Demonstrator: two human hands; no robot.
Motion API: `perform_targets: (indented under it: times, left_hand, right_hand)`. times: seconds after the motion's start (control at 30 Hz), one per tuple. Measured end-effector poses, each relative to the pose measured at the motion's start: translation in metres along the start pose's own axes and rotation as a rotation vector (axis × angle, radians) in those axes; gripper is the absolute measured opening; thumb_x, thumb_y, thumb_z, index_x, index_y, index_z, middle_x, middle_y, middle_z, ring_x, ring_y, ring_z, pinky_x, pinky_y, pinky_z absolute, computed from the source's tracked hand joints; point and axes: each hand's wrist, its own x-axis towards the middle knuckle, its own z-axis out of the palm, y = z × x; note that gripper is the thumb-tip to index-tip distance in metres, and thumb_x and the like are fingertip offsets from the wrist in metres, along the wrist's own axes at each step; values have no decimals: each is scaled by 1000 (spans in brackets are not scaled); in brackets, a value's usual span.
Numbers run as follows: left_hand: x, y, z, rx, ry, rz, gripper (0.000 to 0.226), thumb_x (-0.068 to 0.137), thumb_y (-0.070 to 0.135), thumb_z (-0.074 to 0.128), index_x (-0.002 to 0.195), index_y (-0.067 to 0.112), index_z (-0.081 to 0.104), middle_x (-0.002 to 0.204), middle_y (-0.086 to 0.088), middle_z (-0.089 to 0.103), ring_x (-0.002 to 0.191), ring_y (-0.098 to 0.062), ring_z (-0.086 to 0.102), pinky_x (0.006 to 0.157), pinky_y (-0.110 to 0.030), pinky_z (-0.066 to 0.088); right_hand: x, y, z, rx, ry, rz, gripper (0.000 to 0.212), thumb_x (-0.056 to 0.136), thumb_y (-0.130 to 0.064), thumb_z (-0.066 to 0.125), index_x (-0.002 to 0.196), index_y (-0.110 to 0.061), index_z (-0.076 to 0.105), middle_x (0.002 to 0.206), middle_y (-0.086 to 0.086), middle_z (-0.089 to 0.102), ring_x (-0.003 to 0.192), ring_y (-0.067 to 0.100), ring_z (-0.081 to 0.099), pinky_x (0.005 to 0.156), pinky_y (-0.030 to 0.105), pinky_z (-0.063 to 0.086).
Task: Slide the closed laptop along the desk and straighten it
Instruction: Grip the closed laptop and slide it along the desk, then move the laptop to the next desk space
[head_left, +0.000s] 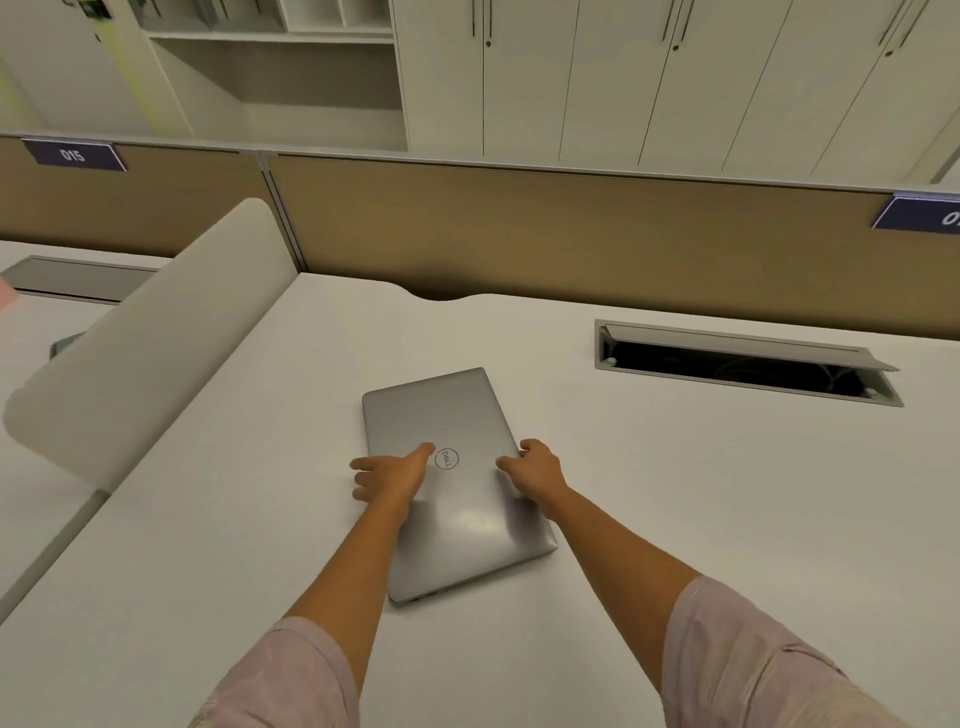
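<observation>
A closed silver laptop (447, 415) with a round logo on its lid lies on the white desk (675, 493), its long side running away from me and turned a little askew to the desk's edges. My left hand (395, 475) grips its left edge, thumb on the lid beside the logo and fingers down over the side. Gripping the right edge is my right hand (532, 467), with the fingers curled over it onto the lid. Both forearms reach in from the bottom of the view.
An open cable hatch (748, 364) is cut into the desk at the back right. A brown partition (519, 228) runs along the desk's far edge. A rounded white divider (145, 338) stands at the left, with a neighbouring desk beyond it. White cabinets line the wall behind.
</observation>
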Motion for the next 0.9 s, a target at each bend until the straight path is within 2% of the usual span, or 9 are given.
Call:
perform_targets:
  times: [0.1,0.2,0.27,0.37,0.43,0.5,0.63,0.77,0.9]
  left_hand:
    - [12,-1,-12,57,-62,7,100,69,54,78,144,6,32,146,-19,31,133,-35,31,105,-45,36]
    - [15,-8,-15,195,-58,26,85,67,42,85,132,6,45,138,-21,38,126,-35,38,89,-41,43]
    - [14,-12,-15,287,-29,54,79,67,39,86,127,4,48,135,-22,41,123,-36,40,82,-40,44]
    - [14,-17,-12,346,-17,111,77,65,40,87,123,3,52,130,-21,47,121,-36,44,88,-41,46]
    - [12,-19,-10,369,-24,160,78,63,42,87,122,2,53,128,-20,51,118,-37,48,89,-41,46]
    - [8,-17,-6,368,-33,208,79,61,41,89,121,3,55,128,-19,53,117,-37,49,90,-41,46]
    - [-3,-1,9,428,-64,326,73,61,41,88,118,8,56,128,-14,53,120,-35,47,81,-35,40]
    - [-16,20,33,497,-111,432,70,62,40,87,118,12,56,127,-12,53,121,-33,44,79,-32,34]
    - [-29,31,62,561,-181,514,69,61,44,85,116,15,57,123,-10,55,119,-32,46,77,-31,31]
  right_hand:
    - [3,0,-2,25,30,50,44,87,-14,63,122,11,52,123,22,61,114,37,58,93,40,50]
    - [-1,6,-1,31,-29,59,37,87,-15,68,118,2,59,114,14,64,108,32,62,81,33,52]
    - [-2,11,0,15,-46,66,35,84,-16,72,115,-2,62,115,15,66,104,31,64,82,35,55]
    - [-1,22,-4,-43,-10,101,28,77,-19,78,97,-2,69,103,13,71,95,29,67,89,40,56]
    - [-3,31,-10,-34,0,132,23,72,-21,82,83,-6,69,93,11,72,81,24,66,87,39,56]
    - [-8,41,-17,19,9,155,22,70,-19,85,76,-10,65,87,10,71,75,21,62,86,39,56]
    - [-27,59,-32,169,57,212,24,71,-10,84,73,-11,61,86,10,68,79,25,65,77,38,59]
    - [-41,81,-44,254,145,258,30,71,-11,84,93,-1,65,93,13,70,72,26,66,73,38,60]
    - [-52,103,-58,275,287,276,28,70,-17,84,80,-6,60,79,8,68,64,26,64,77,39,57]
